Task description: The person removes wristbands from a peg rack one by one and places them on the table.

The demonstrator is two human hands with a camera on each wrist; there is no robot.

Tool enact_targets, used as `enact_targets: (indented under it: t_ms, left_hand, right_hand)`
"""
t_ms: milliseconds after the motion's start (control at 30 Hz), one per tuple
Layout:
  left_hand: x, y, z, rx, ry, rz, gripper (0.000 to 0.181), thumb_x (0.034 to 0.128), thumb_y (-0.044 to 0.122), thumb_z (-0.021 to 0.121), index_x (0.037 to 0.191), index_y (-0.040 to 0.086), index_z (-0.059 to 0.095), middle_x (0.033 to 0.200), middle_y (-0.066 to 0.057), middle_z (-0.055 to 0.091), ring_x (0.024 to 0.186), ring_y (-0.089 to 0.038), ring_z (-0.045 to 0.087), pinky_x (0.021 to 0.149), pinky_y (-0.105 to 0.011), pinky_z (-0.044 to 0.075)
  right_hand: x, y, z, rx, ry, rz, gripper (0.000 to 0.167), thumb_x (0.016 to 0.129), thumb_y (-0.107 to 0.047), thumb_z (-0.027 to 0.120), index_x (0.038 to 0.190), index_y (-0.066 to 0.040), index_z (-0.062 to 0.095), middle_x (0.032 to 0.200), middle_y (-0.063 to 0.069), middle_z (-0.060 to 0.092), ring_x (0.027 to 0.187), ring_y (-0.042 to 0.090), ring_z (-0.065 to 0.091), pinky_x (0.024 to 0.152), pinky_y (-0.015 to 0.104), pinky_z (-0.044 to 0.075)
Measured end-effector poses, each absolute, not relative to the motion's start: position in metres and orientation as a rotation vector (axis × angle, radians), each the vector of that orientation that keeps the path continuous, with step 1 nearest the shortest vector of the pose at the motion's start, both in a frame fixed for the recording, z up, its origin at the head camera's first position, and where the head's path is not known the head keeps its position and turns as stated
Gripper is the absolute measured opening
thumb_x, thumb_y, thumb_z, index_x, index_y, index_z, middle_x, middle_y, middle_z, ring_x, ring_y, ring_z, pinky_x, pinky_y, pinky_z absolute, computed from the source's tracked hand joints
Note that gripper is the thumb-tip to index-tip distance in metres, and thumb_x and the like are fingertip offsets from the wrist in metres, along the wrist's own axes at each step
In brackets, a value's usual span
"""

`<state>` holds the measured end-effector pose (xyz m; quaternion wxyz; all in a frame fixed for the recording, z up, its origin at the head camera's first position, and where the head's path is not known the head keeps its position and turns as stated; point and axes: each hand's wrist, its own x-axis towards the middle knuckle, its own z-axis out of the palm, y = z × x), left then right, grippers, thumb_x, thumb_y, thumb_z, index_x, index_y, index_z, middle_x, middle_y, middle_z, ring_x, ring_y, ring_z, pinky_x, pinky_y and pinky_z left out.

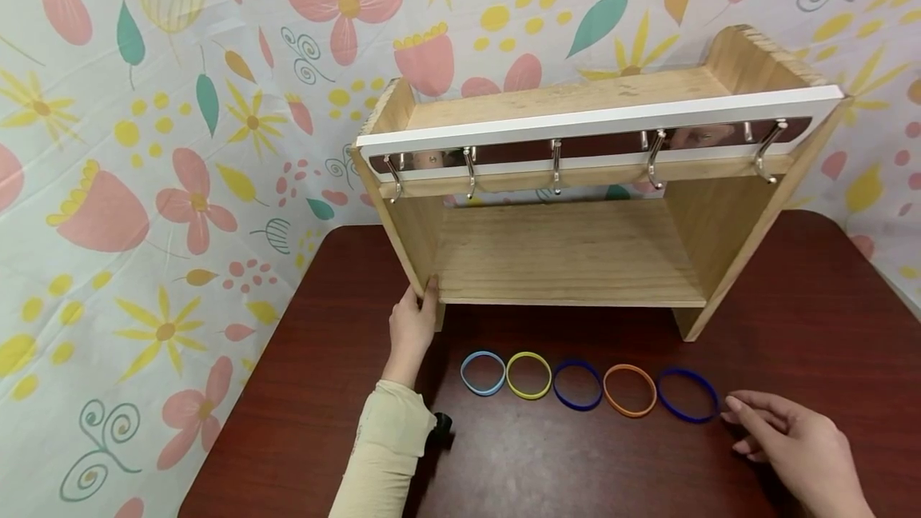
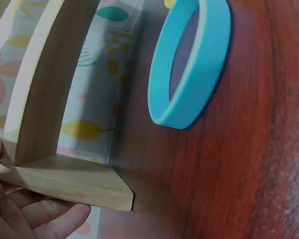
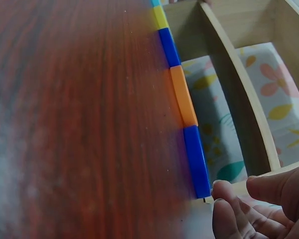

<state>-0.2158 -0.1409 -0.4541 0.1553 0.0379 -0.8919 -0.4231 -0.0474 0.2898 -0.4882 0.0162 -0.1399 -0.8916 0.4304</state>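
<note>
My left hand (image 1: 412, 328) grips the lower left side of a wooden shelf rack (image 1: 568, 254), thumb on the inner face and fingers outside. Several silicone wristbands lie flat in a row before it: light blue (image 1: 483, 373), yellow (image 1: 528, 376), dark blue (image 1: 577, 384), orange (image 1: 629, 390) and another dark blue one (image 1: 687, 395) at the right end. Beside that last band is my right hand (image 1: 799, 438), its fingers loosely bent and thumb apart from them in the right wrist view. Whether a fingertip touches the band I cannot tell.
Metal hooks (image 1: 556, 166) run along the rack's white-framed front rail (image 1: 604, 120). The rack stands on a dark red-brown table (image 1: 547, 462). Behind hangs a flower-patterned cloth (image 1: 237, 86). A small black object (image 1: 442, 425) shows by the left sleeve (image 1: 388, 438).
</note>
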Motion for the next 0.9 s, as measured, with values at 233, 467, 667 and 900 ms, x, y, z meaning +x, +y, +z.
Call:
enact_targets:
  t_ms: [233, 467, 667, 900]
  left_hand:
    - [-0.210, -0.144, -0.455, 0.075, -2.551, -1.226, 0.040, 0.1029, 0.044, 0.046, 0.121, 0.014, 0.064, 0.097, -0.013, 0.072, 0.083, -0.031, 0.068, 0.071, -0.048, 0.052]
    - [-0.194, -0.149, -0.459, -0.042, -2.604, -1.125, 0.034, 0.1045, 0.031, 0.047, 0.123, 0.006, 0.061, 0.069, -0.011, 0.064, 0.046, -0.015, 0.048, 0.047, -0.035, 0.040]
    - [-0.178, -0.152, -0.464, -0.103, -2.658, -0.918, 0.034, 0.1003, 0.026, 0.055, 0.122, 0.001, 0.059, 0.072, -0.009, 0.066, 0.053, -0.022, 0.057, 0.051, -0.041, 0.045]
    - [-0.157, -0.153, -0.470, -0.211, -2.688, -0.632, 0.051, 0.0977, 0.029, 0.059, 0.136, -0.004, 0.051, 0.112, -0.023, 0.067, 0.081, -0.039, 0.068, 0.062, -0.051, 0.052]
  right_hand:
    - [-0.047, 0.289, -0.487, -0.378, -2.781, 1.239, 0.049, 0.102, -0.037, 0.052, 0.120, 0.007, 0.062, 0.083, 0.009, 0.073, 0.057, 0.011, 0.066, 0.050, 0.027, 0.051]
    - [-0.047, 0.288, -0.488, -0.284, -2.674, 1.249, 0.035, 0.102, -0.023, 0.054, 0.118, 0.008, 0.063, 0.079, 0.002, 0.074, 0.056, 0.007, 0.064, 0.050, 0.023, 0.050]
    - [-0.048, 0.285, -0.487, -0.165, -2.582, 1.205, 0.024, 0.098, -0.018, 0.061, 0.112, 0.001, 0.067, 0.081, -0.014, 0.071, 0.061, -0.003, 0.064, 0.055, 0.015, 0.047]
    - [-0.052, 0.284, -0.480, -0.096, -2.551, 0.895, 0.018, 0.095, -0.020, 0.066, 0.109, -0.012, 0.072, 0.072, -0.027, 0.059, 0.051, -0.011, 0.039, 0.049, 0.020, 0.031]
